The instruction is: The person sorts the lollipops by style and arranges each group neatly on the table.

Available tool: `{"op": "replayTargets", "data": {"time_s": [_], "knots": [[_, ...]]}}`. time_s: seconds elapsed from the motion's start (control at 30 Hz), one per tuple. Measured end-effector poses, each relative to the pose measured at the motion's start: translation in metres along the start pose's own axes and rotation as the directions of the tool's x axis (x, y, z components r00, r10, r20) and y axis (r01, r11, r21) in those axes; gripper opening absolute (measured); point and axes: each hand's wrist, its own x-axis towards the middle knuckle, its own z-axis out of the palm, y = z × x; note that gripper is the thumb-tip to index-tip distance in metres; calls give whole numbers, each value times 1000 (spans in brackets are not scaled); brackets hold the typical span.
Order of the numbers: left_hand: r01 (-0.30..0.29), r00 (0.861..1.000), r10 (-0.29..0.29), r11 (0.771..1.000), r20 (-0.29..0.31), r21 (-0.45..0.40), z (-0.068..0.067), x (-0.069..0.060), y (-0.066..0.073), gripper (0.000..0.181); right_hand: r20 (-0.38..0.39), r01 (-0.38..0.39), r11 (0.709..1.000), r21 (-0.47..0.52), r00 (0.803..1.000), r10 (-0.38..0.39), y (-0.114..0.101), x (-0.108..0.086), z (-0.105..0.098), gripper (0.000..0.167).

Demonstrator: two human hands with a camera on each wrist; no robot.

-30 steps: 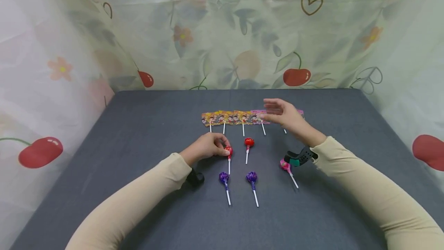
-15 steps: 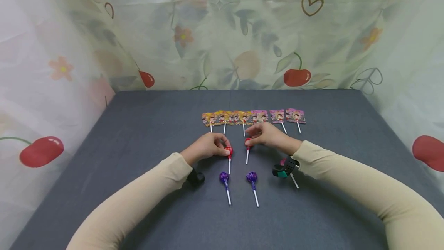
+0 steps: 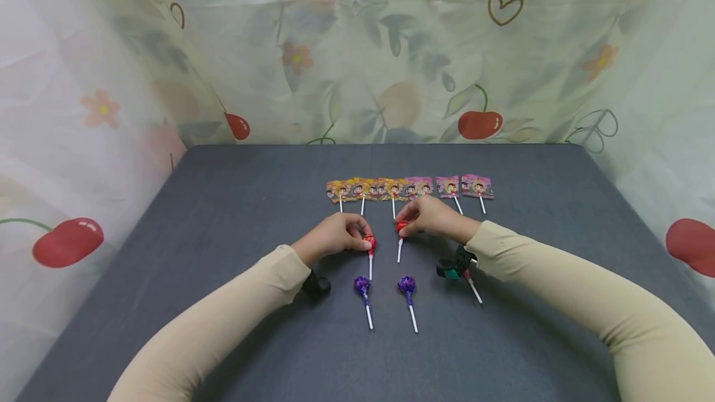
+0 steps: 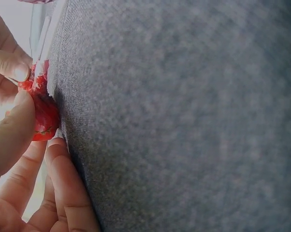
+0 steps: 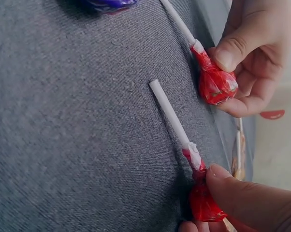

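In the head view, my left hand (image 3: pixel 335 236) pinches the wrapped head of a red lollipop (image 3: pixel 370 242) between thumb and fingers, its white stick pointing toward me. Just right of it, my right hand (image 3: pixel 434 217) holds a second red lollipop (image 3: pixel 399 249) by its head, also stick toward me. The right wrist view shows both: the left hand's lollipop (image 5: pixel 218 82) higher up, the right hand's lollipop (image 5: pixel 201 200) below with a thumb on its neck. Two purple lollipops (image 3: pixel 362 285) lie side by side nearer me. A pink lollipop (image 3: pixel 473 289) is partly hidden under my right wrist.
Beyond my hands runs a row of flat-wrapped lollipops, orange wrappers (image 3: pixel 365 189) on the left and pink wrappers (image 3: pixel 476 186) on the right. They lie on a dark grey table (image 3: pixel 251 185). A printed curtain (image 3: pixel 357 67) hangs behind it.
My right hand has come left and toward me from above the pink wrappers and taken hold of the right red lollipop. The left hand has kept its grip in place.
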Motion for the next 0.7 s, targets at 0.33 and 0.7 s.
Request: {"op": "replayTargets", "data": {"time_s": [0.33,0.7], "knots": [[9,1000,-9,1000,-11,-9,0,-1,2,19,11,75,997,19,997,-75,-18,-6,2,30],[7,1000,-7,1000,-12,-8,1,-2,2,20,61,65,996,53,996,-68,-27,-7,19,28]]}}
